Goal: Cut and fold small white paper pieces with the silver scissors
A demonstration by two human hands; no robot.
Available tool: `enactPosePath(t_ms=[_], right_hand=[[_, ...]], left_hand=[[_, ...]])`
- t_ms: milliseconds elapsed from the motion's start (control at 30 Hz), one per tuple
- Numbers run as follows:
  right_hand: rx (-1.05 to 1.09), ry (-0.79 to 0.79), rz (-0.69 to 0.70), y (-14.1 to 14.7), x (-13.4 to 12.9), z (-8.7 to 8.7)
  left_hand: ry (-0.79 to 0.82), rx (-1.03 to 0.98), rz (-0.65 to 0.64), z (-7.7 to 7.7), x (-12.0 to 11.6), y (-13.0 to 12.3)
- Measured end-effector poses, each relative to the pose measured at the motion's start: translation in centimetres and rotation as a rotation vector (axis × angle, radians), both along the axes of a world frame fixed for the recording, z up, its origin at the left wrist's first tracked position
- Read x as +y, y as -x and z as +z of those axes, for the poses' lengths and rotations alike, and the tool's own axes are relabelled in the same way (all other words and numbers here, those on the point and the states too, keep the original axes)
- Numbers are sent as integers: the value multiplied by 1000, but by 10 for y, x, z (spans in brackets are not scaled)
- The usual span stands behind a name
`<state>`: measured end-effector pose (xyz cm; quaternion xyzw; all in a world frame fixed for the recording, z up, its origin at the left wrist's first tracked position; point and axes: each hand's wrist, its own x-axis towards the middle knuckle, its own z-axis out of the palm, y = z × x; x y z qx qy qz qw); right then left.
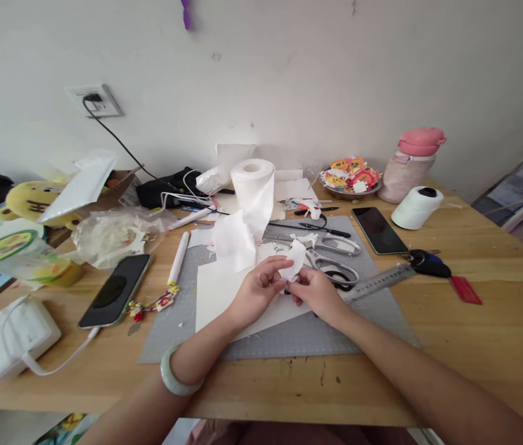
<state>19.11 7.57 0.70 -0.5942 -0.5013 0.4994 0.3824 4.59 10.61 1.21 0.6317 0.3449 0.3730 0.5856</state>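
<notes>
Over the grey cutting mat [270, 349], my left hand [259, 287] and my right hand [314, 293] meet with fingertips pinched together. Between them is a small piece of thin white paper [294, 259], its top edge standing above the fingers. A small dark bit shows under the fingertips, too hidden to name. Below lies a sheet of white paper [217, 296]. Just beyond my right hand rest grey-handled scissors [351, 267] and a steel ruler [381, 281]. Behind the hands stands a toilet paper roll [254, 185], its loose end trailing onto the mat.
To the left are a phone [115, 290] on a white cable, a white charger [18, 337], a plastic bag [117, 235] and a drink cup [25, 259]. On the right sit another phone [379, 230], a thread spool [417, 207], keys [429, 262], a pink-lidded bottle [407, 167] and a bowl of packets [351, 193].
</notes>
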Motion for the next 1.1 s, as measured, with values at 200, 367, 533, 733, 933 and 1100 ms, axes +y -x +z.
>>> enactPosePath(t_ms=[200,367,533,733,933,1100], right_hand=[[2,-2,-19,1,0,1],[22,10,-27,1,0,1],[45,19,-36,2,3,0],[79,17,-39,1,2,-2],[125,-9,36,-3,2,-3],[218,-14,78,-5,4,-7]], left_hand=[[26,-44,8,-1,1,0],[40,-74,31,-1,-1,-2],[55,-102,55,-3,-1,-1],[81,-251,196,-8,10,5],[75,-207,354,-5,20,9],[191,-189,327,-4,24,13]])
